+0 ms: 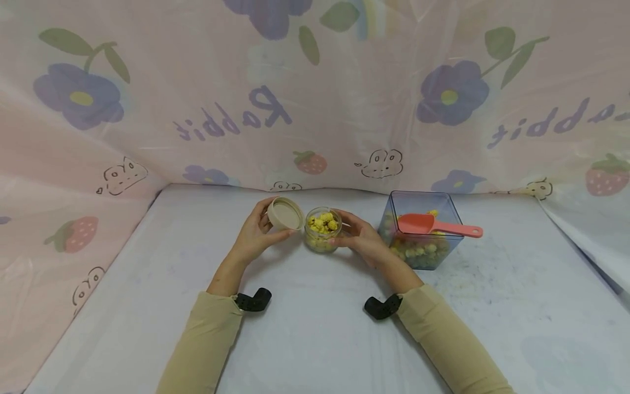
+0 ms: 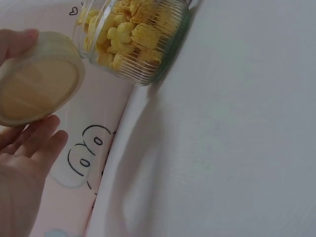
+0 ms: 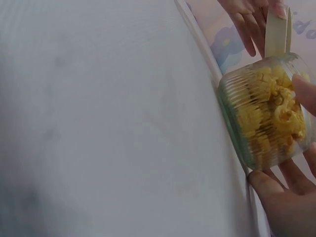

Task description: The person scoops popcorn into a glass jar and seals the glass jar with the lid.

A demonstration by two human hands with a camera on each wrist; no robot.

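A cream round lid is pinched at its edge by the left hand, thumb below and fingers behind in the head view. The lid is tilted, its hollow inner side facing up and toward the head camera. Just right of it a ribbed glass jar stands upright on the table, filled with yellow popcorn. The right hand grips the jar's right side between thumb and fingers. In the left wrist view, the lid is beside the jar's open mouth.
To the right of the right hand stands a clear bluish square container with more popcorn inside. A coral-pink scoop lies across its top, its handle jutting past the right rim. Behind the white table hangs a pink patterned sheet.
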